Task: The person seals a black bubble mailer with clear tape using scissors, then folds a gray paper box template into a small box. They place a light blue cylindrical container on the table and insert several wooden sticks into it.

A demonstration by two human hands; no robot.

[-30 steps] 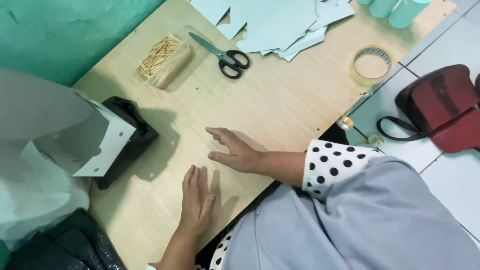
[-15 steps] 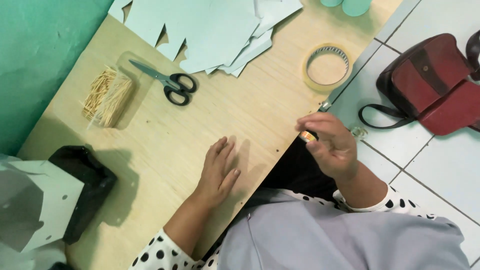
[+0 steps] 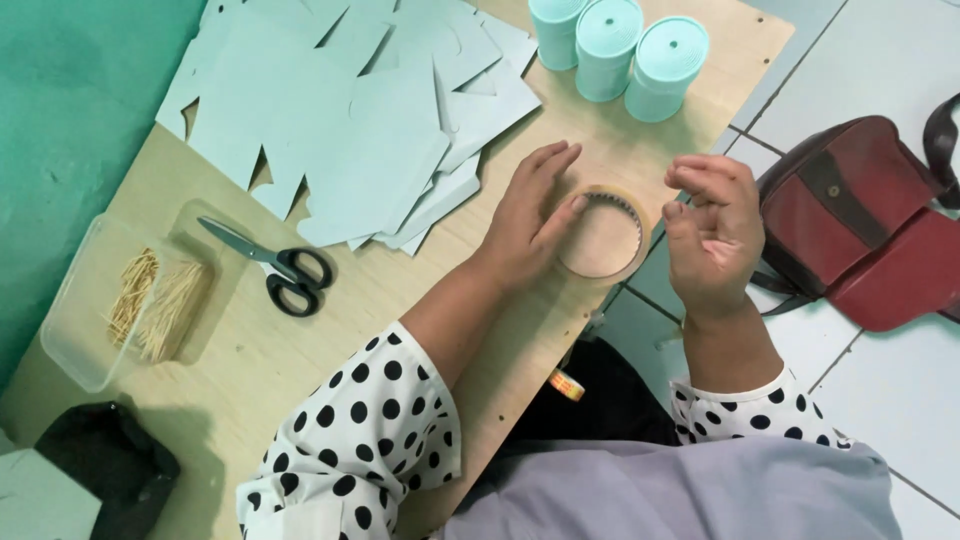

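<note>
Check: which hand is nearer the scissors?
Left. The left hand rests on the tape roll, right of the scissors; the right hand is farther, beyond the roll.

Left hand (image 3: 528,215) flat, fingers extended; right hand (image 3: 712,232) raised, curled.

light wooden board (image 3: 330,330) on white tiled floor (image 3: 900,400), bearing pale blue paper cutouts (image 3: 350,130), black scissors (image 3: 275,268), clear tub (image 3: 100,310) of toothpicks, tape roll (image 3: 603,234) at the edge, three blue rolls (image 3: 610,45), black object (image 3: 105,470); red bag (image 3: 860,225) on the tiles.
</note>
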